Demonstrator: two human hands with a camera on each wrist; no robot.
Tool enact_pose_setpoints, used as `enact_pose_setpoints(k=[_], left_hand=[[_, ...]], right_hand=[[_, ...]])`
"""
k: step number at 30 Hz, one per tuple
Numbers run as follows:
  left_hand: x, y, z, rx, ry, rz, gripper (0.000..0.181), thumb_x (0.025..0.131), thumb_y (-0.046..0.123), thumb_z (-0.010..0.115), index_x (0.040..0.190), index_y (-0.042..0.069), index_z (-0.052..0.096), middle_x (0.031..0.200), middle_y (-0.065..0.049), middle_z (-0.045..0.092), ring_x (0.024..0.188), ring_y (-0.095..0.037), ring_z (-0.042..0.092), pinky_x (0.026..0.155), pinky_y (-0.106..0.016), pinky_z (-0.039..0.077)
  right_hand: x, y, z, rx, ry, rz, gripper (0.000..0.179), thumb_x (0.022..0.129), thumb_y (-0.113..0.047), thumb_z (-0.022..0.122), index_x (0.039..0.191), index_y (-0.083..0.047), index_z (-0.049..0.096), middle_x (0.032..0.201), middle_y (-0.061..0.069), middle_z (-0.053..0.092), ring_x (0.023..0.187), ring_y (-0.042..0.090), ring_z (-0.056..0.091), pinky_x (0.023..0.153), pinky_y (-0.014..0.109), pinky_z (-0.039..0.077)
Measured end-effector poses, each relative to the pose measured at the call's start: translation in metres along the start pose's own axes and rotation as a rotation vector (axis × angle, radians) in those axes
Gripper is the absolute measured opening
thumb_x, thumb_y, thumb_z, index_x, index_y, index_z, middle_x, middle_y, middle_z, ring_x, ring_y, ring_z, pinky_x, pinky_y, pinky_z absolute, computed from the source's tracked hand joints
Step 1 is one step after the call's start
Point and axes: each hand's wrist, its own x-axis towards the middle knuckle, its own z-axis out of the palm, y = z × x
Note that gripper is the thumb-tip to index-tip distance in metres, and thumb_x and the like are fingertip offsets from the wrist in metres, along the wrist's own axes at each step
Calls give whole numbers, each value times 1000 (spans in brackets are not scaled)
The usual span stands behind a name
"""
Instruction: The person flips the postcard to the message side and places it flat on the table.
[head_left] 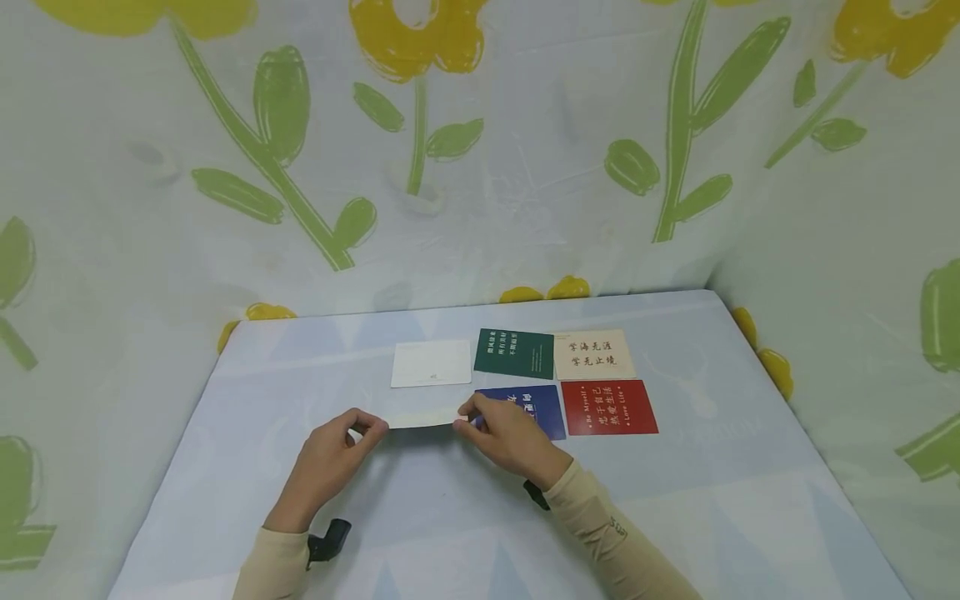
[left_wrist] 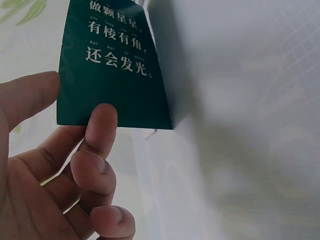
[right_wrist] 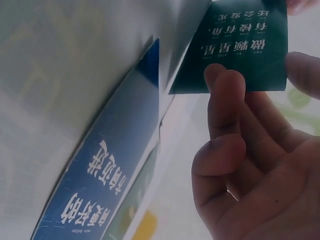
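Observation:
Between both hands a card is stretched out, its pale side up in the head view. Its other side, a dark green card face with white Chinese writing, shows in both wrist views. My left hand pinches the left end between thumb and fingers. The right hand pinches the right end, and its wrist partly covers a blue card on the table. In the right wrist view the blue card's white lettering appears close beside the hand.
Behind the held card lies a white blank-looking card. To its right are a green card and a cream card, with a red card nearer. All lie on a pale table before a flower-printed cloth wall.

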Motion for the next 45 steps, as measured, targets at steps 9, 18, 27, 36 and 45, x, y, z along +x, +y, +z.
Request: enact_pose_setpoints(k=[9,18,27,36,45], left_hand=[[0,-5,6,4,-8,27,30,97,42,68,109,14,72,94,2,65,64,-13,47,57,-28,40],[-3,-8,10,19,-28,57,26,98,34,70,112,12,71,89,3,60,66,-13,45,58,-28,39],[0,-10,17,75,-41,77,28,95,32,73,113,11,72,87,4,58,68,-12,46,60,-28,40],[1,-7,22,157,-33,91,33,90,28,79,115,9,71,89,1,62,70,-13,48,64,-32,43],[6,-11,28,207,-7,120,32,91,29,77,116,10,72,87,1,62,68,-12,49,62,-32,44]], right_hand=[[-1,-1,5,-49,-12,28,22,99,-36,67,110,-18,68,89,-10,66,76,8,57,67,25,49],[0,1,9,-93,-31,32,26,95,-30,73,114,-12,71,90,-10,64,80,7,57,74,24,51],[0,5,13,-133,-18,19,26,93,-27,75,113,-10,72,82,-10,58,76,7,54,71,23,48],[2,5,13,-170,-10,23,28,93,-24,76,115,-8,74,84,-8,62,77,7,55,72,24,49],[5,4,14,-192,-18,61,28,92,-22,76,117,-9,74,87,-7,64,78,8,55,73,25,50]])
